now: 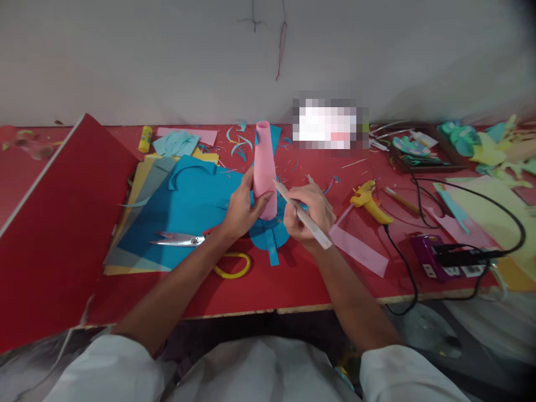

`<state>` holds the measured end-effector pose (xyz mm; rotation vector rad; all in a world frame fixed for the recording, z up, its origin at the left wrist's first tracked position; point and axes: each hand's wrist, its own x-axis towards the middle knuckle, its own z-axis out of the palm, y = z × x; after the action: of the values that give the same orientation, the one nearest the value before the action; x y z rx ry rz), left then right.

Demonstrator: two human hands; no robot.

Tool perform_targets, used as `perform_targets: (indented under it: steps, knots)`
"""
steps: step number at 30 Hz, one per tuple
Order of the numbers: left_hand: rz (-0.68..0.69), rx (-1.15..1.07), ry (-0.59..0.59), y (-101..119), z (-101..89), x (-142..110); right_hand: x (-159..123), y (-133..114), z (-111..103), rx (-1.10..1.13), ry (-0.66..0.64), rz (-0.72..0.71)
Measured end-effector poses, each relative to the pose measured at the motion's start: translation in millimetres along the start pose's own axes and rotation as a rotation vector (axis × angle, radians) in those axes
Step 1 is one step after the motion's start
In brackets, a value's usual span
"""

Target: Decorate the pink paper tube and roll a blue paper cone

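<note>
While left fingers [262, 203] grip pink tube [264, 159], right fingers [303, 194] pen [310, 224] — forearms [355, 301] over table edge [234, 314]

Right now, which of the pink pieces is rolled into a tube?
The pink tube in the left hand; others, such as the pink strip just right of the right hand, lie flat on the red table.

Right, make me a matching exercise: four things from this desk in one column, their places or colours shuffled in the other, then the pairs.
1. Tube
2. Pen-like tool
3. Scissors
4. Glue gun

A. In the right grip
B. Yellow, right of both grips
C. Partly on blue paper
D. Pink, in the left grip

Pairs: 1-D, 2-A, 3-C, 4-B
</note>
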<state>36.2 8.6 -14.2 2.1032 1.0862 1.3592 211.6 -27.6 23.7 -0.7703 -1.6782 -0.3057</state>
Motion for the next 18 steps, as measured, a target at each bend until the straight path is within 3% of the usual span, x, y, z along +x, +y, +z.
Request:
perform_targets:
  steps: [6,18]
  knots:
    - [0.025,0.001,0.003,-1.9,0.5,-1.0,3.4,-1.8,0.2,0.083,0.016,-0.015]
    - [0.081,-0.006,0.034,-5.9,1.5,-0.7,6.2,-0.1,2.0,0.029,0.021,-0.071]
